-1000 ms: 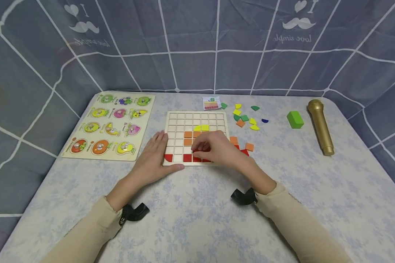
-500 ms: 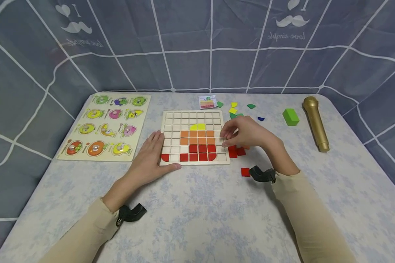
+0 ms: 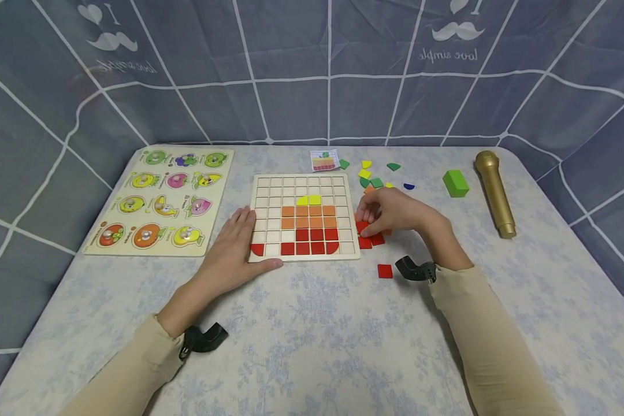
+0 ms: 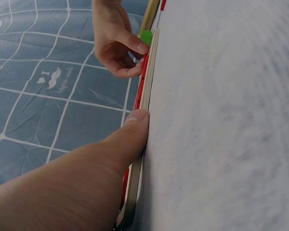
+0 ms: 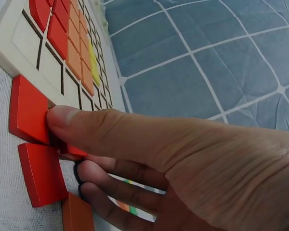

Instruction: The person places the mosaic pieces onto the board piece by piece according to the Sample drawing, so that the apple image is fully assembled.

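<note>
Left hand [image 3: 230,244] straight-fingered against the board [image 3: 269,192], I'd lift one red tile [image 5: 29,111] edgewise — right hand [image 3: 395,211] just right of the board (grip? can't tell).

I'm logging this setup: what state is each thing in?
Grid board: flat, partly filled
Left hand: resting at the grid board's edge
Right hand: touching red pieces; grip unclear
Stray red square: lying apart
Other loose pieces: scattered
Fruit board: flat, face up
Picture card: face up
Green block: set apart
Golden microphone: lying down
</note>
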`<state>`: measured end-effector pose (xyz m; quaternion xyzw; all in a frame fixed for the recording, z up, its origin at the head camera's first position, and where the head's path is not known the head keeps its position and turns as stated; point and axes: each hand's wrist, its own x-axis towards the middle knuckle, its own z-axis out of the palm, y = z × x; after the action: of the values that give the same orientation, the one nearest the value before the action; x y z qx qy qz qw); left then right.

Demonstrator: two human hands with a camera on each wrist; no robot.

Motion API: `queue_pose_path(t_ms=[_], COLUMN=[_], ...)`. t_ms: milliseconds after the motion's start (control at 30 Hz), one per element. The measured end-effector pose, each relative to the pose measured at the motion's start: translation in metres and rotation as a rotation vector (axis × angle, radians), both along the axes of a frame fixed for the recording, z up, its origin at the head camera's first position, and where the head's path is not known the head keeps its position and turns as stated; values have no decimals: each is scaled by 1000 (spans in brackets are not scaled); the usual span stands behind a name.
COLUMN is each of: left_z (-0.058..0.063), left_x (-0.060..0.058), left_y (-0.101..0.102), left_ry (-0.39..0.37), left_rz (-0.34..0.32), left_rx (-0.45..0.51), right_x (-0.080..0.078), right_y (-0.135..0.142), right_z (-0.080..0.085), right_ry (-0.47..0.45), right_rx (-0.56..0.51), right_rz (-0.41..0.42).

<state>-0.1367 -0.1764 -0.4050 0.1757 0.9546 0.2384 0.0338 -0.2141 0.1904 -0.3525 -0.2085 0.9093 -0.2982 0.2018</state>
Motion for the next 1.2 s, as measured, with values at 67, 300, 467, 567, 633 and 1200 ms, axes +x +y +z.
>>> queue_pose_path(t_ms=[67, 300, 467, 567, 633, 1200], left_z=[0, -2, -2, -2, -2, -2], left_x=[0, 0, 1, 1, 1, 1], left_y=[0, -1, -1, -1, -1, 0], left_ry=[0, 9, 7, 11, 14, 6], left_rz=[0, -2, -4, -6, -5, 6], left_rx=[0, -2, -5, -9, -9, -5], right_x=[0, 1, 5, 11, 15, 41], right_y=[0, 4, -3, -18, -29, -99], right_z=[0, 0, 4, 9, 10, -11], right_ry=[12, 86, 145, 184, 212, 307], right_rx=[3, 41, -9, -86, -129, -182], right_rz=[-1, -20, -24, 18, 59, 149])
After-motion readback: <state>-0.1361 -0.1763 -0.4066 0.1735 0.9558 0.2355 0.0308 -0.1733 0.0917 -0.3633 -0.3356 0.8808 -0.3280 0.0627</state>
